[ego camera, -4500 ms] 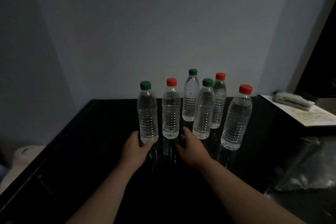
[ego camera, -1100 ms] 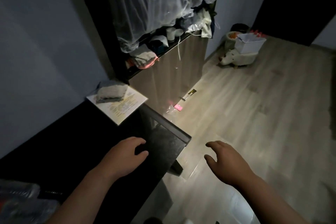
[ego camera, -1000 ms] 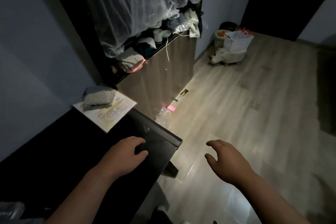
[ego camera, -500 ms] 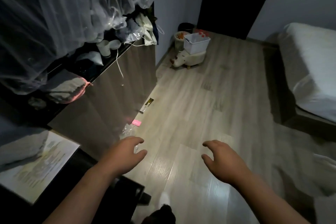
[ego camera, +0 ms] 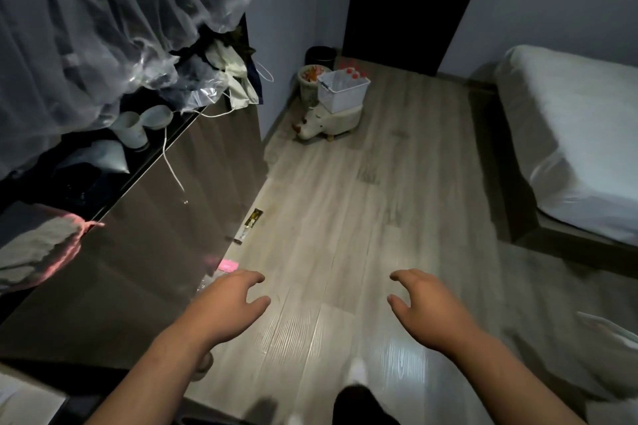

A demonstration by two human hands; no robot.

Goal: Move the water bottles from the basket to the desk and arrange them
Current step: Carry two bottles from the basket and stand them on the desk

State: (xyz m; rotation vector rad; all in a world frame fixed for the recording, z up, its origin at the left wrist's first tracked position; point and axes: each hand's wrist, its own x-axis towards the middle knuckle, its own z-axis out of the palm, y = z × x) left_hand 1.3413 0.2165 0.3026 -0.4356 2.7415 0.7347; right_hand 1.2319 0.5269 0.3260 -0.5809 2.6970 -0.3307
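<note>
The view swings away from the desk, now out of frame, and the white basket (ego camera: 345, 97) comes into sight upper middle, on a small stool (ego camera: 340, 119), red-capped water bottles (ego camera: 350, 72) standing inside. Left hand (ego camera: 228, 304) and right hand (ego camera: 424, 310) are empty, fingers apart and loosely curled, so another fetch is likely starting

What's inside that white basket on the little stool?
Red-capped water bottles stand in the white basket. Its wall hides their lower parts, so I cannot count them.
</note>
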